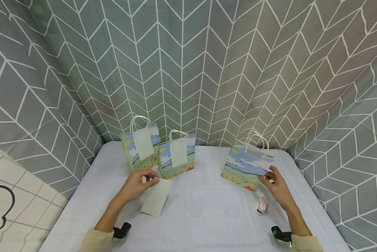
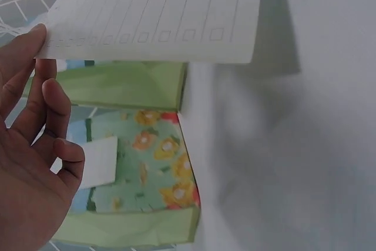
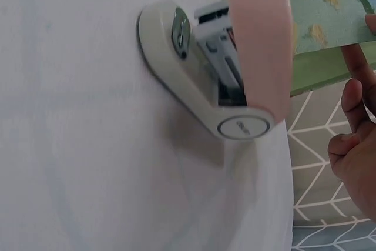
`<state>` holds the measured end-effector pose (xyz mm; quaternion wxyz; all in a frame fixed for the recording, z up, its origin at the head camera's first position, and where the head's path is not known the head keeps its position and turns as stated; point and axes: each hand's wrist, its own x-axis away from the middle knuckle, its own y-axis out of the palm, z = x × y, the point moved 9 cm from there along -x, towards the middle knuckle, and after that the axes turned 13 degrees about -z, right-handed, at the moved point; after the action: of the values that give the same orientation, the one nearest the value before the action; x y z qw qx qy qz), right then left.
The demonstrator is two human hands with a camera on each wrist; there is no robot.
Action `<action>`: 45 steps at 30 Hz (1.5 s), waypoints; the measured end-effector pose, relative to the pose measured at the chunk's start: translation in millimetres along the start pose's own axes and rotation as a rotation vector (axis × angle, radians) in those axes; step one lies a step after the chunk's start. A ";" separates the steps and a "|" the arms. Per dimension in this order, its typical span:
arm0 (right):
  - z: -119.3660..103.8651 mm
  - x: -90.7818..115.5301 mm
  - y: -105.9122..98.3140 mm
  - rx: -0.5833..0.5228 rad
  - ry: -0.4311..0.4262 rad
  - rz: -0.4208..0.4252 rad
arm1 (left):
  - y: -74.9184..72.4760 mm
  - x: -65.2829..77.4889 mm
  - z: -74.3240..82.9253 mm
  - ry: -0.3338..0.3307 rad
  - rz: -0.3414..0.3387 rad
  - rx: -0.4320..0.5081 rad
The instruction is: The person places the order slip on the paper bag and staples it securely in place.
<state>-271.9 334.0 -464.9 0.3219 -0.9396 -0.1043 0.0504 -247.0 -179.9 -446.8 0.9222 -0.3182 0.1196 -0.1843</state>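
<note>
My left hand [image 1: 139, 184] pinches a sheet of lined paper [image 1: 157, 197] by its upper corner, between thumb and fingers. In the left wrist view a row of small printed checkboxes runs along one edge of the sheet. At the right, my right hand [image 1: 277, 187] holds the side edge of a paper gift bag [image 1: 246, 164], thumb in front and fingers behind. This bag has white handles and a printed landscape with sky and flowers. Just in front of it a pink and white stapler [image 3: 258, 51] stands on the table with its jaws apart.
Two matching gift bags stand at the back left, the outer bag [image 1: 128, 148] and the inner bag [image 1: 191, 154], each with a pale sheet over its front. A white cloth covers the table [image 1: 207, 210]. Patterned grey curtains [image 1: 188, 70] enclose the back and sides.
</note>
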 end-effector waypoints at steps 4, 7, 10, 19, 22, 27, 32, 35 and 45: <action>-2.0 -3.1 7.3 -0.009 0.024 -0.046 | 4.0 -7.7 10.5 0.048 0.004 0.013; -6.7 -5.1 13.0 -0.036 0.016 -0.078 | 6.7 -12.8 20.5 0.087 0.010 0.014; -12.8 -6.5 18.6 -0.053 -0.002 -0.104 | 8.9 -17.1 29.4 0.111 0.019 -0.017; -36.4 -9.5 36.3 -0.053 -0.063 -0.151 | 18.8 -30.6 49.1 0.148 0.013 -0.016; -41.0 -11.8 42.9 -0.061 -0.078 -0.173 | 23.0 -34.5 56.7 0.169 0.009 -0.021; -43.4 -16.8 53.2 -0.073 -0.104 -0.186 | 30.1 -39.1 70.8 0.227 0.009 -0.040; -52.2 -18.6 61.9 -0.082 -0.127 -0.200 | 38.6 -42.2 79.8 0.269 0.003 -0.016; -55.2 -20.2 66.9 -0.083 -0.134 -0.210 | 42.3 -42.5 87.3 0.311 0.019 -0.024; -64.3 -24.8 85.6 -0.091 -0.138 -0.257 | 49.8 -43.4 112.3 0.439 0.104 -0.062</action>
<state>-271.6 224.1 -466.3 0.2749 -0.9265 -0.2478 0.0684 -235.1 -64.6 -387.4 0.8722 -0.2918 0.3393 -0.1974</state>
